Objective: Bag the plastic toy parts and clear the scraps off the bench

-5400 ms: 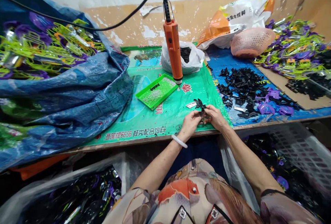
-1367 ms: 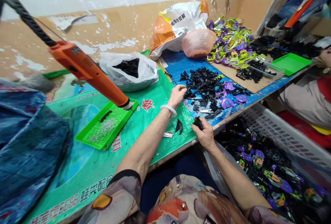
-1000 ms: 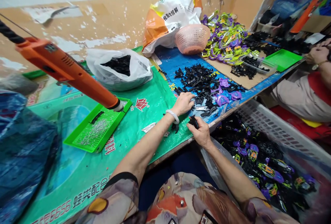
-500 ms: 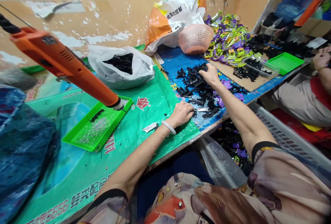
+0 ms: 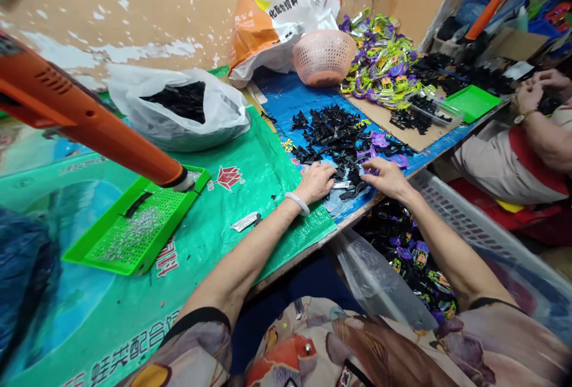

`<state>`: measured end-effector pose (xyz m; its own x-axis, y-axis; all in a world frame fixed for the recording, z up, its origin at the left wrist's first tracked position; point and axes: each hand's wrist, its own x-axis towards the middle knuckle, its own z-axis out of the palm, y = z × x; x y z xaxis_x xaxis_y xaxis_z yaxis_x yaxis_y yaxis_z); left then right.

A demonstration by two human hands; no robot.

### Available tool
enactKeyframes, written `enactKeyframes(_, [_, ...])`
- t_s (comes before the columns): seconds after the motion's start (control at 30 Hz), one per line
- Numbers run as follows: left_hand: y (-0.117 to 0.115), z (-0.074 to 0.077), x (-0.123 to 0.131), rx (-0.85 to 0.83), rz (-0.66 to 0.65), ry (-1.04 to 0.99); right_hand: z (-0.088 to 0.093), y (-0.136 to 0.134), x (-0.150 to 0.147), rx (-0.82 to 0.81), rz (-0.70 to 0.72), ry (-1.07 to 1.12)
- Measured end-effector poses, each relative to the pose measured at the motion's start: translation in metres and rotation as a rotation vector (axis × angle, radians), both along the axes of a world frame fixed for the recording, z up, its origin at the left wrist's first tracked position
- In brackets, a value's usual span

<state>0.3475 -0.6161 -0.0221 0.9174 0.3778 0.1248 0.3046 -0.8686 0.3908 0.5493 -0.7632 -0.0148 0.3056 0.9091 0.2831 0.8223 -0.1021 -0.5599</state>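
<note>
A loose pile of small black plastic parts (image 5: 333, 128) lies on the blue sheet. At its near left edge is my left hand (image 5: 316, 181), fingers bent together and tips pointing down among the parts; what they hold, if anything, is hidden. My right hand (image 5: 386, 178) is at the near right side of the pile, its thumb and fingers closed on a black plastic part (image 5: 360, 162). Between the hands lies a part with a shiny silver face (image 5: 342, 185). Purple plastic pieces (image 5: 379, 140) lie just beyond my right hand.
An orange electric screwdriver (image 5: 111, 131) hangs over a green tray of screws (image 5: 134, 235). A white bag of black parts (image 5: 223, 122), a pink basket (image 5: 324, 56) and a yellow-green and purple heap (image 5: 384, 65) stand behind. A co-worker's hands (image 5: 536, 92) are at right.
My right hand has drawn back from the far side of the pile to its near edge, beside my left hand. The left hand stays by the pile. The view has shifted slightly right.
</note>
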Motion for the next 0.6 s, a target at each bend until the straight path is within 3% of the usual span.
enactKeyframes(0.13, [-0.004,0.006,-0.010,0.010,-0.040,0.024,-0.013,-0.028,-0.012,-0.065,0.105,-0.292])
enactKeyframes(0.27, [-0.005,0.010,-0.016,0.049,-0.099,0.063,-0.008,-0.023,-0.024,-0.205,0.123,-0.486])
enactKeyframes(0.4, [-0.004,0.011,-0.014,0.072,-0.078,-0.004,-0.001,-0.018,-0.034,-0.324,0.109,-0.601])
enactKeyframes(0.6, [-0.010,0.003,-0.004,0.051,-0.111,-0.020,-0.015,-0.027,-0.032,-0.249,0.065,-0.637])
